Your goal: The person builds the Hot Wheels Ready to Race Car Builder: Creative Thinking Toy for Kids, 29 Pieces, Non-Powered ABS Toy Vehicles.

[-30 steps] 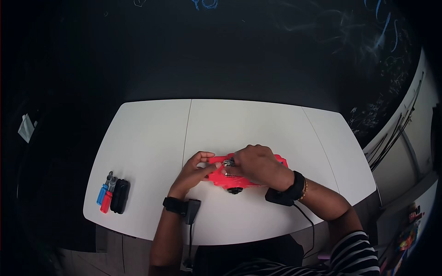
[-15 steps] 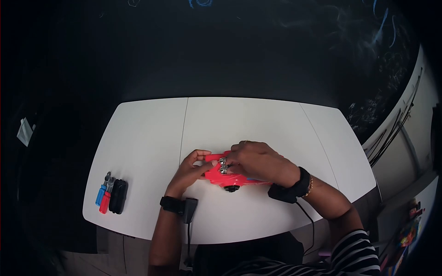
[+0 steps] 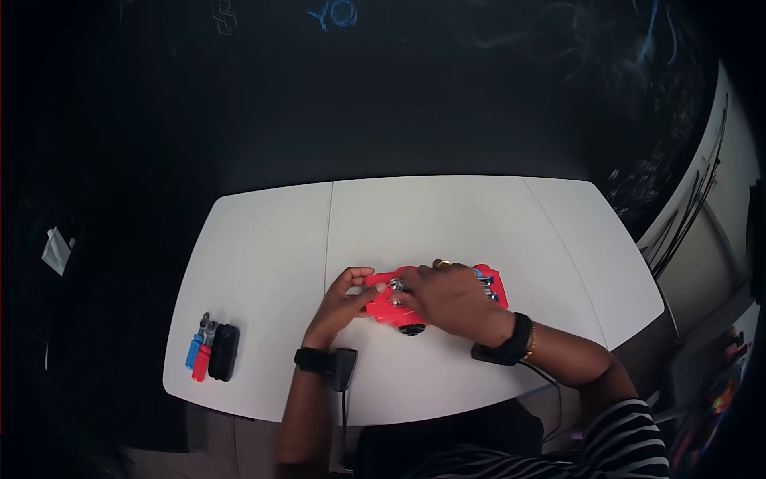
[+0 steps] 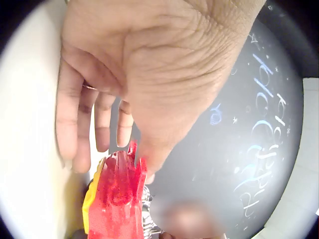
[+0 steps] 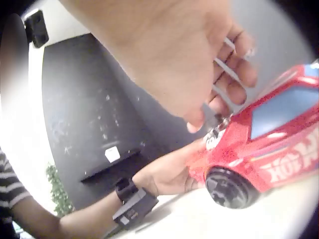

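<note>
A red toy car (image 3: 386, 311) with black wheels (image 5: 230, 188) stands on the white table, its side lettering showing in the right wrist view. My left hand (image 3: 341, 310) holds its left end, thumb on top and fingers reaching past the far edge. In the left wrist view the car's end shows a yellow strip (image 4: 90, 201) along one side. My right hand (image 3: 451, 299) arches over the car, its thumb and fingers bent at the silver engine piece (image 3: 396, 284). That hand hides the middle of the car; the blue window (image 5: 281, 112) shows in the right wrist view.
On the table's left lie a blue-handled tool (image 3: 194, 351), a red-handled tool (image 3: 201, 365) and a black case (image 3: 224, 352). A black chalkboard wall (image 3: 399, 104) rises behind the table (image 3: 263, 239). Both wrists wear black camera straps with cables.
The head view has shifted, moving the whole scene a little. My right hand has turned slightly over the engine piece, and the car's right end shows again. My left hand keeps its hold.
</note>
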`<state>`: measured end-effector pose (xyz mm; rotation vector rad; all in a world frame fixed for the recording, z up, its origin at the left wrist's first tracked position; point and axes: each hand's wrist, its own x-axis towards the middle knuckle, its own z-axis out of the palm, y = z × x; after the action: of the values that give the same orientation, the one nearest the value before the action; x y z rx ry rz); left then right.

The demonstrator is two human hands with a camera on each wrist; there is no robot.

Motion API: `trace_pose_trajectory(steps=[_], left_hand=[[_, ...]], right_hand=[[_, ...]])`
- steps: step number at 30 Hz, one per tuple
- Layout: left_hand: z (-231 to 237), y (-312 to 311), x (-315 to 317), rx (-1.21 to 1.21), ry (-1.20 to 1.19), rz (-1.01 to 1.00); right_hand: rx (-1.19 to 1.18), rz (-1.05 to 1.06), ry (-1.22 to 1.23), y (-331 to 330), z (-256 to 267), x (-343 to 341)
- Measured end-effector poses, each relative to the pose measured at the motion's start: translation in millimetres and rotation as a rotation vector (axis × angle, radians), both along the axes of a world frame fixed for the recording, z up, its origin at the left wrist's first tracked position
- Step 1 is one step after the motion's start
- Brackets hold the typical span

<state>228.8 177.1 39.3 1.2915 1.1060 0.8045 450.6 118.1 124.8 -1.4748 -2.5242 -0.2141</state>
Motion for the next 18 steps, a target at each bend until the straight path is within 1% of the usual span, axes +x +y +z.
trace_pose_trajectory(steps=[1, 2, 3, 4, 5, 6, 7, 9, 10, 11, 12, 13, 15, 18], left_hand=[[1, 1, -2, -0.017, -0.008, -0.028], [4, 0, -5, -0.012, 0.003, -0.026], [6, -3, -7, 0.034, 0.044, -0.068], [10, -4, -8, 0.078, 0.083, -0.112], [19, -6, -10, 0.048, 0.102, -0.184], [23, -8, -10, 0.05, 0.113, -0.192], [26, -11, -8, 0.035, 0.097, -0.221], [27, -12, -2, 0.025, 0.094, -0.266], [23, -9, -1, 0.04, 0.094, -0.229], [21, -7, 2, 0.056, 0.094, -0.191], [20, -7, 4, 0.058, 0.105, -0.202], [19, -8, 6, 0.071, 0.103, -0.191], [17, -8, 7, 0.09, 0.11, -0.18], [15, -9, 9, 0.077, 0.141, -0.164]], right_hand=[[0.006, 0.001, 0.011, -2, 5, 10], [-0.065, 0.018, 0.139, -7, 13, 26], [-0.136, 0.038, 0.265, -11, 18, 44], [-0.133, 0.041, 0.273, -17, 20, 63], [-0.114, -0.059, 0.288, -25, 19, 83], [-0.092, -0.164, 0.307, -35, 16, 101], [-0.088, -0.175, 0.319, -42, 11, 116], [-0.528, -0.351, 0.659, -53, -2, 141], [-0.519, -0.359, 0.676, -56, -14, 148], [-0.558, -0.344, 0.915, -56, -27, 154], [-0.597, -0.322, 1.152, -57, -35, 157], [-0.6, -0.325, 1.166, -57, -37, 157], [-0.588, -0.418, 1.318, -51, -38, 155], [-0.563, -0.431, 1.337, -47, -47, 149]])
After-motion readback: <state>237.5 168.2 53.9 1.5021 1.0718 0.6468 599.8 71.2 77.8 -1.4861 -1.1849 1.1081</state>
